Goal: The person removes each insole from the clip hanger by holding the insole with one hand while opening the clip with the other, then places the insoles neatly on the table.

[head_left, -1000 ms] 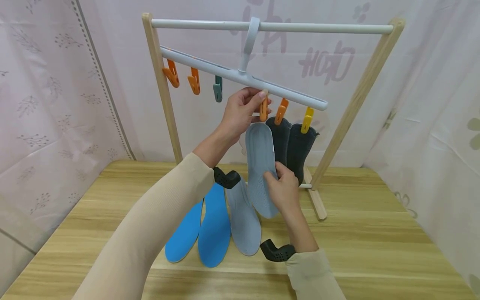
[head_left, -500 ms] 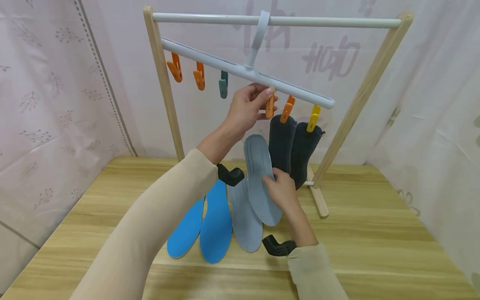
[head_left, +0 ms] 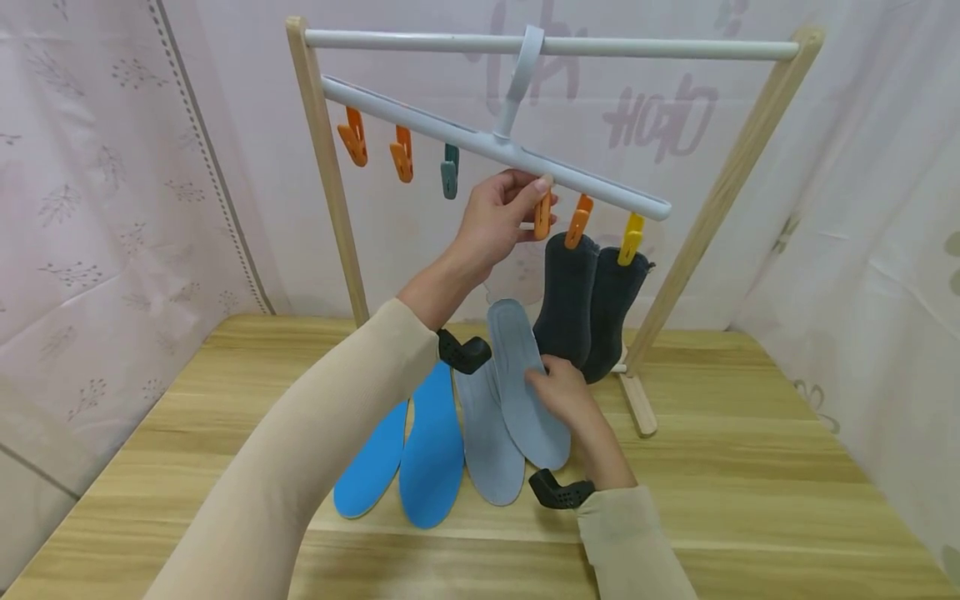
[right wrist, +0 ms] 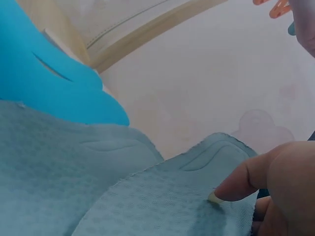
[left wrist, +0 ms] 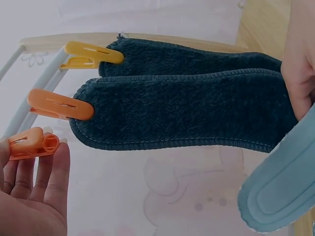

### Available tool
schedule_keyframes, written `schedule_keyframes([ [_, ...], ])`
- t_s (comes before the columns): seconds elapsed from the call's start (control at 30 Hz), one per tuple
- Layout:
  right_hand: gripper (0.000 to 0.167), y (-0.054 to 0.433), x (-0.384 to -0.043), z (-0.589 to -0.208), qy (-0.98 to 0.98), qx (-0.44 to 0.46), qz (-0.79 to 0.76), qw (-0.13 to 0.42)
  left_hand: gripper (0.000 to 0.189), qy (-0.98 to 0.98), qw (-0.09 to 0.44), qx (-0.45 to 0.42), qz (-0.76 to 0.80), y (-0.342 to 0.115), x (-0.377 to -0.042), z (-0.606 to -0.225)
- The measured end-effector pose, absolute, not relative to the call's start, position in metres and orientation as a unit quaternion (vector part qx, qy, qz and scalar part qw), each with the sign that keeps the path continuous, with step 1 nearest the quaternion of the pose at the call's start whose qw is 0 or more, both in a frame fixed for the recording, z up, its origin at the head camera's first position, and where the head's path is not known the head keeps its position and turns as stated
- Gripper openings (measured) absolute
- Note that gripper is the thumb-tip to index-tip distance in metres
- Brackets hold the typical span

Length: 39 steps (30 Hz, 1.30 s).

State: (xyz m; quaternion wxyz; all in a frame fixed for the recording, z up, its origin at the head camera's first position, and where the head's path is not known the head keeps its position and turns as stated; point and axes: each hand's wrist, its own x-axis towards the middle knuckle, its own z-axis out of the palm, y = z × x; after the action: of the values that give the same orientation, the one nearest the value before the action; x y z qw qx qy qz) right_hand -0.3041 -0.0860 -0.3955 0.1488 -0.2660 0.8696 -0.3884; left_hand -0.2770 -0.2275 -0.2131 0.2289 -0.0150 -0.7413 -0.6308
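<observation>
My left hand pinches an orange clothespin under the white clip hanger, thumb on its near side. Nothing hangs from that clothespin. Lower down, my right hand grips a grey insole by its right edge, thumb on top. The held insole slants, its narrow end toward the hanger, and overlaps a second grey insole on the table. Two dark fuzzy insoles hang behind it, one from an orange clothespin, the other from a yellow clothespin.
Two blue insoles lie left of the grey one on the wooden table. The hanger tilts down to the right on a rack with a white rod and wooden posts. Bare orange and green clothespins hang at its left.
My right hand has lowered the grey insole, so its upper end has moved down away from the orange clothespin. The left hand keeps its hold on that clothespin.
</observation>
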Motion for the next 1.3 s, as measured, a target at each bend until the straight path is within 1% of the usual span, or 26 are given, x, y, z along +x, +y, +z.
schedule_keyframes([
  [0.4, 0.048, -0.085, -0.309, -0.411, 0.867, -0.253, -0.392, 0.176, 0.031, -0.742, 0.227, -0.016, -0.630, -0.228, -0.276, -0.214],
  [0.53, 0.047, -0.085, -0.311, -0.417, 0.862, -0.247, -0.400, 0.191, 0.031, -0.741, 0.224, -0.015, -0.633, -0.227, -0.275, -0.213],
  [0.73, 0.044, -0.085, -0.311, -0.423, 0.857, -0.253, -0.406, 0.192, 0.031, -0.740, 0.222, -0.015, -0.635, -0.226, -0.274, -0.213],
  [0.97, 0.043, -0.084, -0.311, -0.428, 0.858, -0.239, -0.405, 0.208, 0.031, -0.739, 0.221, -0.013, -0.637, -0.227, -0.275, -0.214],
  [1.3, 0.038, -0.079, -0.315, -0.430, 0.878, -0.269, -0.354, 0.179, 0.032, -0.744, 0.222, -0.016, -0.631, -0.228, -0.274, -0.214],
])
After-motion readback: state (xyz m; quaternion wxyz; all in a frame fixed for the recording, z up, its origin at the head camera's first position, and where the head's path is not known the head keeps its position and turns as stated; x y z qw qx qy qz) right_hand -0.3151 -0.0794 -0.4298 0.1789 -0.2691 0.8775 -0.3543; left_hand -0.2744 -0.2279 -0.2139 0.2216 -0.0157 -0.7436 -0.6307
